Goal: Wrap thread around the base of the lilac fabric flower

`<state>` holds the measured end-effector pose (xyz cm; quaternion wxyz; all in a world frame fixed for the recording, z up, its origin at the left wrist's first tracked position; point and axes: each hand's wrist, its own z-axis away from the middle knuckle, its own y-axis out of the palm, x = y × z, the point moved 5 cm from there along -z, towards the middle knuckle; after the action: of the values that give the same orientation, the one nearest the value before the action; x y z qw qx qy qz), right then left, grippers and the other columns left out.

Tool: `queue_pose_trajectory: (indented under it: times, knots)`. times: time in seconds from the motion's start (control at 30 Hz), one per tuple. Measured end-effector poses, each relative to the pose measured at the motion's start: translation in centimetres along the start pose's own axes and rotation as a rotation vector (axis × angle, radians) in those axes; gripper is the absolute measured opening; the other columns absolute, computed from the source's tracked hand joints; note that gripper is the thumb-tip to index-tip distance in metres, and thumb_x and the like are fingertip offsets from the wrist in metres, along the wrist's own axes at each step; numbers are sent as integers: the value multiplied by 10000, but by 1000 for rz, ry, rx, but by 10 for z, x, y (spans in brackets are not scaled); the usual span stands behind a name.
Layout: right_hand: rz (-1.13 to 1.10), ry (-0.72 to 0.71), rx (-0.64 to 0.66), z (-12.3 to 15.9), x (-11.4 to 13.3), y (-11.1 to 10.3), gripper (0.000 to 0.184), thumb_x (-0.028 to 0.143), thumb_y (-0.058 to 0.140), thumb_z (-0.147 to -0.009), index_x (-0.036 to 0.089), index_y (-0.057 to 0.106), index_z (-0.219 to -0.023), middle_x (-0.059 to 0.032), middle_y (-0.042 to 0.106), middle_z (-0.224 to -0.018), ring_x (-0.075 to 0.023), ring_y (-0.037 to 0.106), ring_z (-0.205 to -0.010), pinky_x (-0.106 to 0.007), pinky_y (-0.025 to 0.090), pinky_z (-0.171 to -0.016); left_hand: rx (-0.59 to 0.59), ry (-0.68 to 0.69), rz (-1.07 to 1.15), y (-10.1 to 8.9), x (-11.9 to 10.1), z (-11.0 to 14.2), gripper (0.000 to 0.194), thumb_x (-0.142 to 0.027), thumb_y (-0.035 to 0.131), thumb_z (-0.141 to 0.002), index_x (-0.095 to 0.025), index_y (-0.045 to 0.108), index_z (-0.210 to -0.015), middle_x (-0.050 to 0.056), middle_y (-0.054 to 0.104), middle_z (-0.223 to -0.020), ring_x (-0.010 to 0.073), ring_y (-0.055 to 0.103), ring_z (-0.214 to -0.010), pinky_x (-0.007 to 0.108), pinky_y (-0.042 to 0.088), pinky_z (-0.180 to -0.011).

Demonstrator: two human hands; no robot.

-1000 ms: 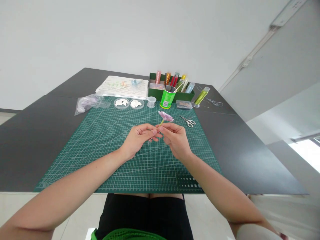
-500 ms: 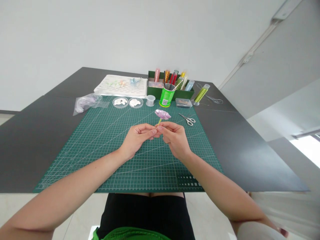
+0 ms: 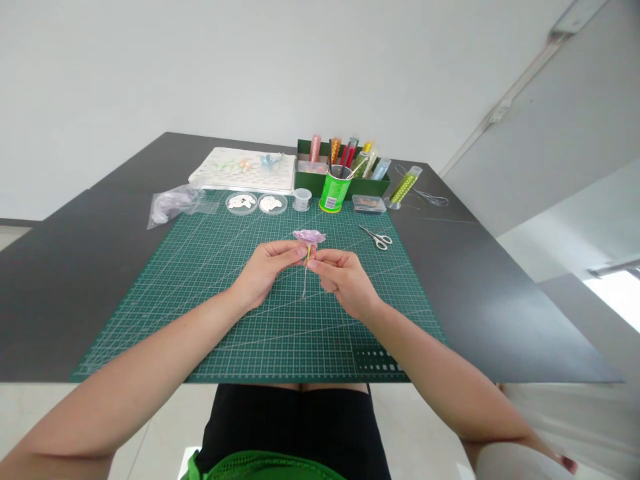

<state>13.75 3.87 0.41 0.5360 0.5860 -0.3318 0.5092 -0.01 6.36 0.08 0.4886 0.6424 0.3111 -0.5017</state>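
Where a green can [image 3: 332, 200] holding slim sticks serves as landmark, on a dark tabletop [image 3: 500, 300] at the far edge of a gridded green cutting mat [image 3: 300, 347], the contents run as follows. Far left of the can: one clear plastic bag [image 3: 173, 204], pale lilac contents, partly over the mat. Left of and behind the can: white sheets [image 3: 225, 179], stacked, with small orange, green and blue pieces on top. Left of the can, side by side: two round clear dishes [image 3: 244, 212], white pieces inside. Left of the can, nearer the person: left hand [image 3: 264, 270], thumb and fingers closed in a pinch on the upper stem [image 3: 309, 254] of one lilac flower [image 3: 309, 236], bloom upright, in front of and left of the can. Just left of the can: one small clear tub [image 3: 302, 199]. Behind the can, extending to both sides: dark green box [image 3: 310, 183], spools in several colours. In front of the can: right hand [image 3: 350, 283], thumb and fingers pinched on the stem lower down, a thin pale end hanging below. Right of the can: flat clear case [image 3: 369, 205]; nearer the person, scissors [image 3: 379, 239], white-handled. Farther right: yellow-green spool [image 3: 406, 185], leaning in appearance, and loose wire [image 3: 434, 199].
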Motion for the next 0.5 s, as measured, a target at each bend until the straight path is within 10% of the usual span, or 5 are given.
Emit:
queue_pose_trajectory:
  times: [0.5]
  knots:
    - [102, -47, -2, 0, 2, -2, 324, 462, 881, -670, 187, 741, -768, 110, 352, -473, -47, 213, -460, -252, 153, -448, 4, 28, 1, 2, -1, 2, 228, -423, 911, -698, -218, 827, -752, 28, 788, -822, 162, 666, -820, 340, 493, -919]
